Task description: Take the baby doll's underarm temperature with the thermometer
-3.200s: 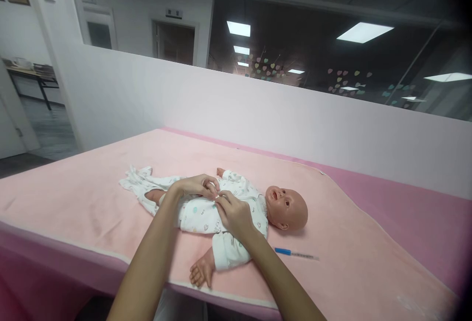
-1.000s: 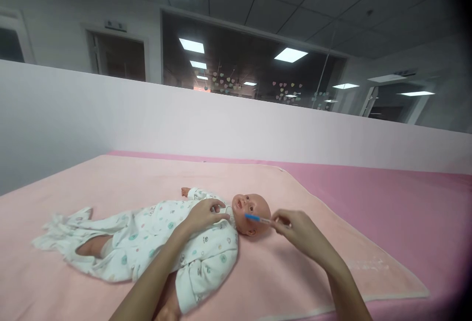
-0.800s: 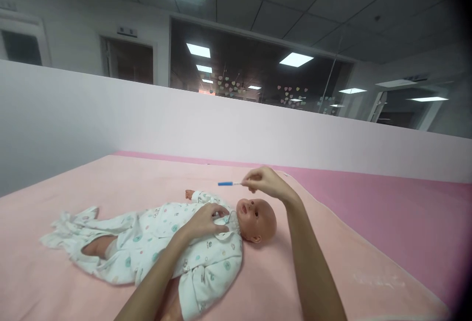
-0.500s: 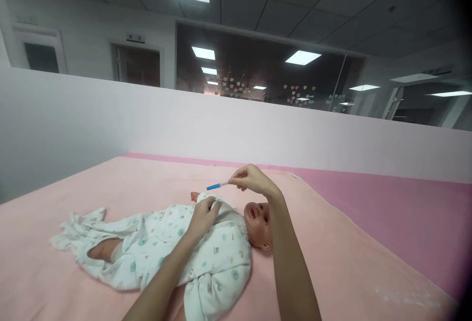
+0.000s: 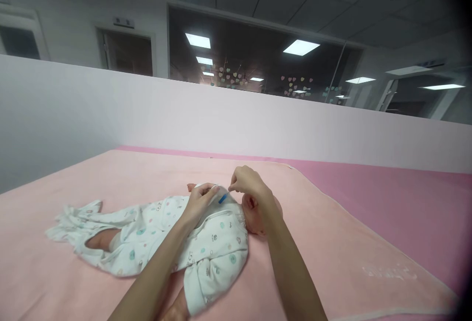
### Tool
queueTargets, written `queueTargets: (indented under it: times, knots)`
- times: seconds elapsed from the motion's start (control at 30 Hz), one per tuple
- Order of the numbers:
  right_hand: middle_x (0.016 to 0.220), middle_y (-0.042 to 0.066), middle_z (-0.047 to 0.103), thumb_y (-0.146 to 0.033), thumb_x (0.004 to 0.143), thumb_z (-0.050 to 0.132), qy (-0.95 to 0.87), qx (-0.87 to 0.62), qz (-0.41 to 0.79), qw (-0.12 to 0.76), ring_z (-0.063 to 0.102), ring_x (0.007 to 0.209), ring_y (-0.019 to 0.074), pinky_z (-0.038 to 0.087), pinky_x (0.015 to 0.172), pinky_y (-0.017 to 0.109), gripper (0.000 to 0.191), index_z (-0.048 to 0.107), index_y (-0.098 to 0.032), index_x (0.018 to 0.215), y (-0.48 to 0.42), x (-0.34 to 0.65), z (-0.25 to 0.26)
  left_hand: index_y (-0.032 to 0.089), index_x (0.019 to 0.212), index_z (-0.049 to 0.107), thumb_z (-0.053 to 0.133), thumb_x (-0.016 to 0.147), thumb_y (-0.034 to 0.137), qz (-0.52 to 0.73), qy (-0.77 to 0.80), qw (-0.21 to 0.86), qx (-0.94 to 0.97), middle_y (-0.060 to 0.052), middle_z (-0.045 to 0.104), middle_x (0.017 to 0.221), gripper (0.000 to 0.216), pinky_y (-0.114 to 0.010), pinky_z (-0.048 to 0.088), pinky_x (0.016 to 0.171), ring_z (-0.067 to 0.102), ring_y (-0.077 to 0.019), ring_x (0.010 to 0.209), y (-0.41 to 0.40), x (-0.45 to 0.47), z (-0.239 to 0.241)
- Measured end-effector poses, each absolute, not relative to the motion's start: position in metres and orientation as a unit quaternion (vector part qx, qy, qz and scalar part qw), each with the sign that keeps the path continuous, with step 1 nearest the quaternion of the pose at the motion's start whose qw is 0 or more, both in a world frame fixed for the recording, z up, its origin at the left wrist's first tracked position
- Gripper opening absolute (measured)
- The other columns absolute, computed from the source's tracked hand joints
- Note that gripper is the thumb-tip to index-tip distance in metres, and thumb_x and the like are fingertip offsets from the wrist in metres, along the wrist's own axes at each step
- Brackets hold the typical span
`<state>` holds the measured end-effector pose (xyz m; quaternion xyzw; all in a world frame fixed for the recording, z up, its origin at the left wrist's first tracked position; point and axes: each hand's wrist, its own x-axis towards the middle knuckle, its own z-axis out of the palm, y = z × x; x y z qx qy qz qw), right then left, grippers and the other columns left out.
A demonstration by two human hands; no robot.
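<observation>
A baby doll (image 5: 206, 235) in a white patterned sleepsuit lies on its back on a pink blanket (image 5: 110, 173), head to the right. My left hand (image 5: 199, 200) pinches the sleepsuit fabric at the doll's far shoulder and lifts it a little. My right hand (image 5: 248, 183) is closed on a thin thermometer with a blue end (image 5: 222, 197); that blue end points down at the doll's far armpit, beside my left fingers. My right wrist hides most of the doll's head (image 5: 254, 218).
The blanket covers a darker pink mat (image 5: 387, 208) that runs to a low white partition (image 5: 258, 119) behind. The sleepsuit legs (image 5: 73, 218) trail loose to the left. Beyond the partition are dark glass panels and a doorway.
My right hand took the thermometer from beside the doll, carried it over the head and brought its blue end down to the far shoulder. My left hand slid from the chest to that shoulder's fabric.
</observation>
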<state>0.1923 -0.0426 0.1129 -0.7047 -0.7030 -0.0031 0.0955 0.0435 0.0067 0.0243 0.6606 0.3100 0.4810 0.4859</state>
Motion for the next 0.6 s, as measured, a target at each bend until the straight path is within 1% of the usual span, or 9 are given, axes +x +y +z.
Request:
queueTargets:
  times: [0.07, 0.13, 0.23, 0.43, 0.6]
  knots:
    - [0.067, 0.005, 0.066, -0.025, 0.066, 0.062, -0.694, -0.716, -0.011, 0.078, 0.06, 0.068, 0.015, 0.039, 0.056, 0.022, 0.012, 0.067, -0.016, 0.071, -0.045, 0.183, 0.113, 0.014, 0.08, 0.066, 0.057, 0.071, 0.046, 0.458, 0.275, 0.493, 0.687, -0.006, 0.063, 0.077, 0.034, -0.026, 0.041, 0.067, 0.055, -0.0181, 0.076, 0.003, 0.043, 0.028]
    - [0.064, 0.007, 0.066, -0.024, 0.062, 0.065, -0.687, -0.725, -0.008, 0.05, 0.061, 0.068, 0.0181, 0.041, 0.057, 0.024, 0.015, 0.067, -0.015, 0.074, -0.047, 0.177, 0.113, 0.014, 0.083, 0.066, 0.058, 0.072, 0.045, 0.445, 0.261, 0.51, 0.688, -0.007, 0.065, 0.081, 0.035, -0.027, 0.041, 0.07, 0.056, -0.0194, 0.08, 0.001, 0.042, 0.029]
    - [0.063, 0.008, 0.066, -0.022, 0.058, 0.068, -0.685, -0.729, 0.002, 0.015, 0.062, 0.069, 0.0207, 0.043, 0.058, 0.026, 0.023, 0.066, -0.015, 0.079, -0.049, 0.172, 0.111, 0.014, 0.083, 0.066, 0.059, 0.071, 0.045, 0.444, 0.271, 0.525, 0.674, -0.007, 0.066, 0.082, 0.034, -0.027, 0.042, 0.07, 0.057, -0.0196, 0.079, 0.001, 0.042, 0.03]
    - [0.08, 0.012, 0.067, -0.021, 0.066, 0.061, -0.684, -0.729, -0.009, -0.001, 0.062, 0.08, 0.0228, 0.044, 0.063, 0.029, 0.025, 0.064, -0.015, 0.091, -0.034, 0.17, 0.095, 0.014, 0.085, 0.067, 0.058, 0.07, 0.044, 0.433, 0.276, 0.525, 0.679, -0.008, 0.066, 0.084, 0.035, -0.028, 0.042, 0.07, 0.057, -0.0212, 0.082, 0.002, 0.041, 0.031]
    - [0.092, 0.014, 0.065, -0.028, 0.063, 0.067, -0.681, -0.732, -0.009, 0.005, 0.06, 0.088, 0.023, 0.044, 0.068, 0.028, 0.034, 0.063, -0.015, 0.095, -0.017, 0.17, 0.081, 0.012, 0.082, 0.067, 0.059, 0.07, 0.043, 0.423, 0.258, 0.532, 0.687, -0.008, 0.065, 0.081, 0.033, -0.028, 0.042, 0.069, 0.057, -0.0203, 0.079, 0.0, 0.039, 0.031]
